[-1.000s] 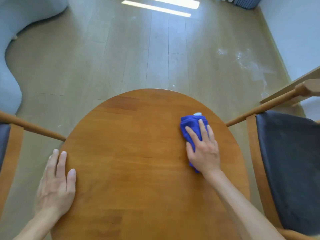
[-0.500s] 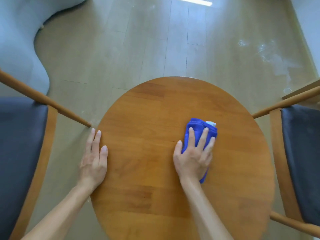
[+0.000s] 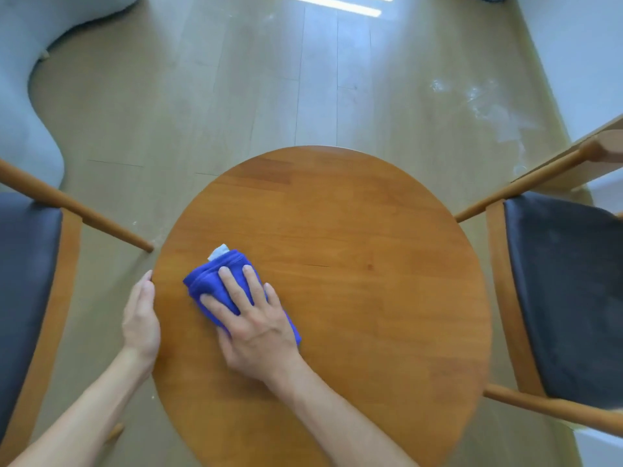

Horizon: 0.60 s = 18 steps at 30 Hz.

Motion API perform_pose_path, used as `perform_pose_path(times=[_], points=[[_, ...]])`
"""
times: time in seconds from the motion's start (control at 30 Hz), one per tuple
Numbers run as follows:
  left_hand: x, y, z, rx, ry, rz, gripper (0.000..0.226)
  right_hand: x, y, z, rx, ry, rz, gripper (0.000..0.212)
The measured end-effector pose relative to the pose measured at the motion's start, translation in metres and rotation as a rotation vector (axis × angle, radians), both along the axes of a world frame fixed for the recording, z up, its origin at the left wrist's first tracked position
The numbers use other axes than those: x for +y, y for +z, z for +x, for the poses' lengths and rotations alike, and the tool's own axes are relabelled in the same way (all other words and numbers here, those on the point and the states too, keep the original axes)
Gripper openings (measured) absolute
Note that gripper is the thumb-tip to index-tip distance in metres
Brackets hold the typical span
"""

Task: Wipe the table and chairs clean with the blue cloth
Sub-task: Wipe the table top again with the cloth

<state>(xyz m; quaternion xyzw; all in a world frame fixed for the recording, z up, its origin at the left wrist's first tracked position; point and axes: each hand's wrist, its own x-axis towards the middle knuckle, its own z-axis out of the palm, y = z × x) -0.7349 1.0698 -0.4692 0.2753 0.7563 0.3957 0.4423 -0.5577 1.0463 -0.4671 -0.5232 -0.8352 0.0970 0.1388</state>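
Your right hand (image 3: 251, 323) lies flat on the blue cloth (image 3: 219, 284), fingers straight and slightly spread, pressing the cloth down onto the left part of the round wooden table (image 3: 371, 264). The cloth is folded into a thick pad; its far end and left edge show beyond your fingertips, and a strip of it shows beside the hand's right edge. A small white tag (image 3: 218, 253) sticks out at the far end of the cloth and lies on the tabletop. Your left hand (image 3: 141, 318) rests against the left rim of the table, fingers straight and together, thumb side toward the tabletop; it holds nothing. The two hands are near each other, with a narrow band of bare wood between them. A chair with a dark seat (image 3: 30, 281) and wooden frame stands to the left of the table, and a second chair with a dark seat (image 3: 566, 298) stands to the right; neither touches the cloth. The table stands on a pale wooden floor (image 3: 269, 96), which carries whitish smears (image 3: 485, 109) at the far right. A pale blue upholstered piece (image 3: 23, 123) occupies the far left corner.
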Motion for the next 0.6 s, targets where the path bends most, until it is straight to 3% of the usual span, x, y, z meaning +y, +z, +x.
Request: perform_pose_path(times=[0.1, 0.3, 0.47, 0.6], points=[[-0.002, 0.004, 0.013, 0.172, -0.077, -0.026, 0.046, 0.006, 0.003, 0.11, -0.046, -0.157, 0.037, 0.05], [-0.005, -0.002, 0.011, 0.245, -0.136, -0.059, 0.056, -0.044, 0.018, 0.3, -0.145, -0.802, -0.098, 0.055], [-0.005, 0.002, 0.012, 0.251, -0.174, -0.088, 0.054, -0.059, 0.015, 0.284, -0.094, -1.243, -0.118, 0.063], [-0.006, 0.001, 0.008, 0.179, -0.17, -0.07, 0.051, -0.055, 0.012, 0.186, -0.124, -1.174, -0.11, 0.054]])
